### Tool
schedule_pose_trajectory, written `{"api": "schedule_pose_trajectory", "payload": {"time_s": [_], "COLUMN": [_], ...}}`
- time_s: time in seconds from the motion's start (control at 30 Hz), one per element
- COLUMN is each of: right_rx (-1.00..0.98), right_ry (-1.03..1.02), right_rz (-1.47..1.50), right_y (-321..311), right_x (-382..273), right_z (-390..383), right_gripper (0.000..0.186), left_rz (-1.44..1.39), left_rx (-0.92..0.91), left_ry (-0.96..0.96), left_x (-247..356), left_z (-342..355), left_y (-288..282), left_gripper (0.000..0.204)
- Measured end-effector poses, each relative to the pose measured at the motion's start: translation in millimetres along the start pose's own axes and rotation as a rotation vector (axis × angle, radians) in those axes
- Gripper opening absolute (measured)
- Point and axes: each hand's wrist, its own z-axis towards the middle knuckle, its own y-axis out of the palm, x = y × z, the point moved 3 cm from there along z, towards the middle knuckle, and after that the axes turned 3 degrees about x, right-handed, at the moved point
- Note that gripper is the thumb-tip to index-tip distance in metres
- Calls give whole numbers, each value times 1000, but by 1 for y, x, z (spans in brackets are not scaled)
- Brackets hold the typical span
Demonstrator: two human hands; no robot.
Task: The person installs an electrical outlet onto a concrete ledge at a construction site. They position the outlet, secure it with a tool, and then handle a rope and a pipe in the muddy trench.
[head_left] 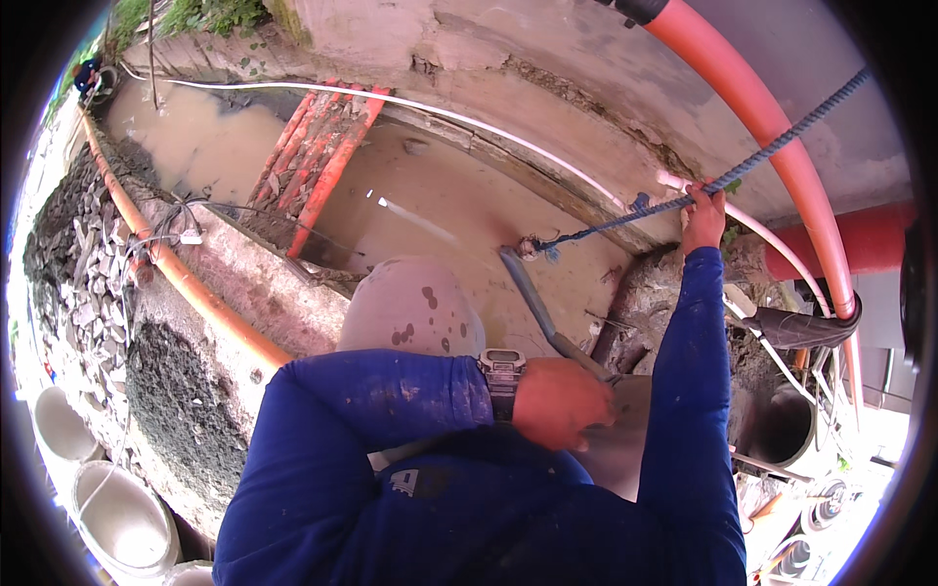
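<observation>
My right hand [703, 217] is closed round a dark blue rope [777, 146]. From there the rope slopes down to a knotted end [531, 246] above muddy water [420, 215]. My left hand [562, 402] is across my front, with a digital watch [503, 376] on its wrist. Its fingers look curled and somewhat blurred, and I cannot make out anything in them. Close to it, a grey pipe [532, 303] with a bend reaches up out of the water. My pale, wet-spotted trouser leg [410, 308] is beside it.
Red beams with rubble [318, 161] span the trench. A thin white pipe [469, 117] follows the far wall. A thick orange pipe [772, 107] arches at right; another orange pipe [195, 288] lies left by broken stones [83, 264]. Concrete rings [122, 518] stand lower left. Another person [88, 76] is far left.
</observation>
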Motion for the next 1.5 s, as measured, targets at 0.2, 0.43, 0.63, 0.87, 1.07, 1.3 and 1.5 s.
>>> {"api": "schedule_pose_trajectory", "payload": {"time_s": [0.2,0.43,0.63,0.87,1.07,1.3,1.5], "right_rx": [-8,-19,-8,-2,-13,-8,-11], "right_ry": [26,27,12,-9,-24,-37,-21], "right_rz": [29,39,35,-23,-15,-27,15], "right_y": [8,6,4,-1,1,3,3], "right_x": [-6,-3,2,9,9,5,7], "right_z": [-5,-2,2,10,9,5,7], "right_gripper": [39,42,41,37,39,42,40], "left_rz": [-7,-1,4,11,15,-6,0], "left_rx": [44,36,6,6,-2,6,11], "left_ry": [16,0,-28,-50,-56,-45,-18], "left_x": [-6,-7,-4,-5,-3,0,-2], "left_z": [0,2,1,0,-1,-3,-3], "left_y": [3,-2,-7,-4,-6,-9,-6], "left_gripper": [44,44,44,45,45,44,45]}}
